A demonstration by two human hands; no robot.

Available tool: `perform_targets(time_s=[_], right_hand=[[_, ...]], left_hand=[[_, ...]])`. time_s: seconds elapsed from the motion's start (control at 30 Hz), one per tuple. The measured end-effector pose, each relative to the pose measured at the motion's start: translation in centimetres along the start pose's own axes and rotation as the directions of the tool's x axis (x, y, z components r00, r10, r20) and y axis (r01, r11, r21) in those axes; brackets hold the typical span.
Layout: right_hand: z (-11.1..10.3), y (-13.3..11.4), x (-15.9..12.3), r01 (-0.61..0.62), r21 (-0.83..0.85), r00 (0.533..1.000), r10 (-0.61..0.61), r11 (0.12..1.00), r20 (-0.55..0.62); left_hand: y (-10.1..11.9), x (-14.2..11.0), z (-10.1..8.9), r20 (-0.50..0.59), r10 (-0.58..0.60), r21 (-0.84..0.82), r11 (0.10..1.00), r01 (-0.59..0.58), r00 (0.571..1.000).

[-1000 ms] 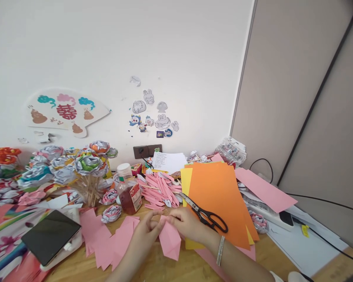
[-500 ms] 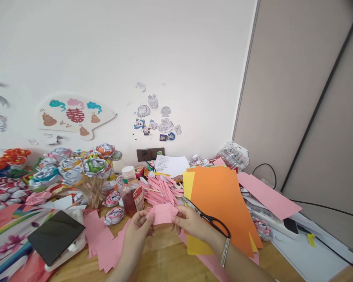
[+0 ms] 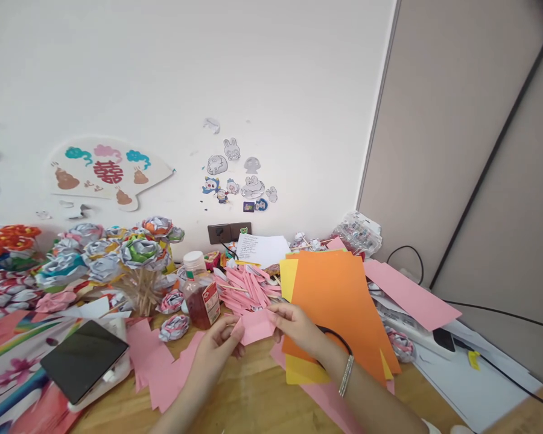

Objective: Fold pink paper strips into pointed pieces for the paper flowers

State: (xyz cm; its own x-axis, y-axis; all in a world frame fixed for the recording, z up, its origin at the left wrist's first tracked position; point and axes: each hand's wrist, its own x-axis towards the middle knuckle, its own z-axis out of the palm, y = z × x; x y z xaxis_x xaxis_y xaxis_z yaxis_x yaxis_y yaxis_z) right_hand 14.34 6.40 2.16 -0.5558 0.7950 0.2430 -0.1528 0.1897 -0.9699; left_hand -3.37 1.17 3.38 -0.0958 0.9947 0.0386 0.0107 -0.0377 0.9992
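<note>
A small piece of pink paper (image 3: 257,327) is held up just above the table, stretched between my two hands. My left hand (image 3: 220,345) pinches its left end between thumb and fingers. At the opposite end, my right hand (image 3: 295,325) grips the paper's right edge. Folds show across the piece. Behind it lies a heap of folded pink paper strips (image 3: 247,288). Under my right forearm are scissors (image 3: 337,337) with black handles, mostly hidden, resting on orange paper sheets (image 3: 332,301).
A bottle of reddish liquid (image 3: 196,295) stands left of the strips. Paper flowers on sticks (image 3: 140,253) crowd the back left. A dark tablet (image 3: 84,361) and pink sheets (image 3: 169,374) lie left; a power strip (image 3: 425,337) and cables are at right.
My right hand has shifted slightly up and my grip on the pink paper has tilted it, right end higher. More of the scissors is now covered. The view has shifted a little.
</note>
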Motion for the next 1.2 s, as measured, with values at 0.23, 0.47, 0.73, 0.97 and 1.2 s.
perform_targets(time_s=[0.23,0.47,0.73,0.97,1.2], right_hand=[[0.2,0.7,0.0,-0.016,0.145,0.997,0.028,0.989,-0.075],[1.2,1.2,0.3,-0.035,0.27,0.983,0.082,0.962,-0.164],[1.2,0.7,0.1,0.036,0.134,0.983,-0.011,0.99,-0.184],[0.5,-0.4,-0.6,0.053,-0.038,0.998,-0.055,0.998,-0.043],[0.1,-0.2,-0.6,0.012,-0.26,1.0,-0.011,0.965,0.005]], left_hand=[[0.6,-0.5,-0.3,0.017,-0.011,-0.07,0.997,0.012,1.0],[0.3,-0.4,-0.2,-0.034,-0.014,-0.201,0.98,0.007,0.999],[0.8,-0.3,-0.1,0.038,-0.05,-0.198,0.979,0.057,0.998],[0.9,-0.2,0.1,0.082,-0.064,0.033,0.998,0.061,0.995],[0.6,-0.4,0.4,0.117,-0.039,0.167,0.986,0.019,0.992]])
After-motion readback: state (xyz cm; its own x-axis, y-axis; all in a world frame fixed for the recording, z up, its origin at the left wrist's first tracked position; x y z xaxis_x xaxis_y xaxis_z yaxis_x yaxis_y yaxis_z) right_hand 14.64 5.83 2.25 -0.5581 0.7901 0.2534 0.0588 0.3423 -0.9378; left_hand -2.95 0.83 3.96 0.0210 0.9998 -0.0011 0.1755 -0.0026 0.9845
